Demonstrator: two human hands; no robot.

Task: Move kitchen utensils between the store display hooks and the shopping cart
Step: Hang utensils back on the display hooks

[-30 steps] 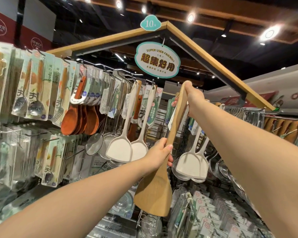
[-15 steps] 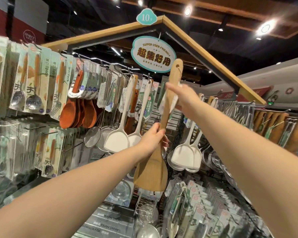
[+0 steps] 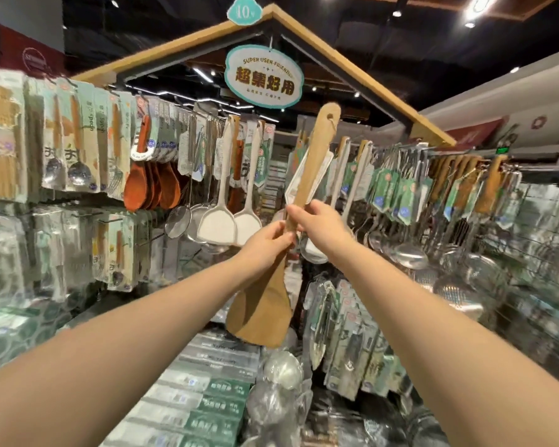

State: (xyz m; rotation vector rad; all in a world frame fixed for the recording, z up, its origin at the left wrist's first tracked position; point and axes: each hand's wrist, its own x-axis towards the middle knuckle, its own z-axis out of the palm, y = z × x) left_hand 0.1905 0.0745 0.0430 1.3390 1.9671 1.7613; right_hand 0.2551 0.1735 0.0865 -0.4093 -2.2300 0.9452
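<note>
A light wooden spatula [image 3: 262, 311] stands nearly upright in front of the display, blade down, its holed handle tip up under the oval sign. My left hand [image 3: 265, 243] grips the lower handle just above the blade. My right hand [image 3: 317, 224] holds the handle right above the left hand, with a white tag behind it. The spatula hangs free of the display hooks [image 3: 400, 150]. No shopping cart is in view.
White spatulas [image 3: 217, 224], brown wooden spoons [image 3: 152, 188] and packaged spoons hang on the left. Steel ladles and strainers [image 3: 410, 253] hang to the right under tagged wooden handles. Boxed goods [image 3: 213, 411] lie on the shelf below.
The spatula has come off its hook and moved down and toward me. My right hand slid from the handle tip down to the middle, next to the left hand.
</note>
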